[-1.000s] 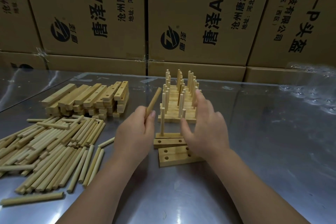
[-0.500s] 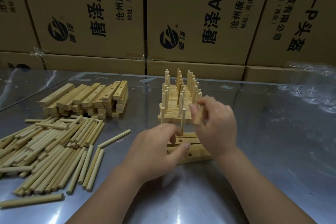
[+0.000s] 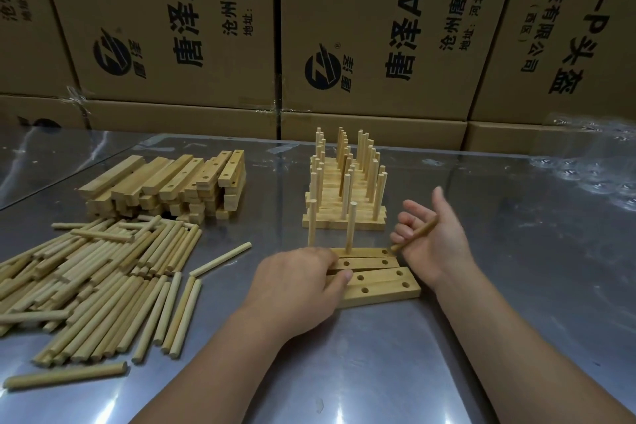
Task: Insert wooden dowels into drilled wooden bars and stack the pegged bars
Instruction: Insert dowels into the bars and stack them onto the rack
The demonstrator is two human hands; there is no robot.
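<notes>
left ends of drilled bars (image 3: 378,280) hidden under left hand (image 3: 296,280), fingers pressing flat; right hand (image 3: 434,239), at their 1 o'clock, grips a dowel (image 3: 414,234); tip near far bar

The light is moderate and warm and falls from above. The steel table (image 3: 516,286) mirrors it: pale streaks lie left of the pegged stack (image 3: 344,213), a white patch of glare sits far below and left of it at the near edge, and small sparkles glint to its far right. Shadows are soft and weak, with only a thin dark line under the stack's base. The right hand (image 3: 433,234) and its dowel (image 3: 414,233), just right of the stack, are smeared by motion blur. The stack and the left hand (image 3: 296,289) below it are sharp. The boxes (image 3: 361,27) behind the stack lean and bend outward toward the edges, which is wide-angle distortion, and their print softens at the corners.
</notes>
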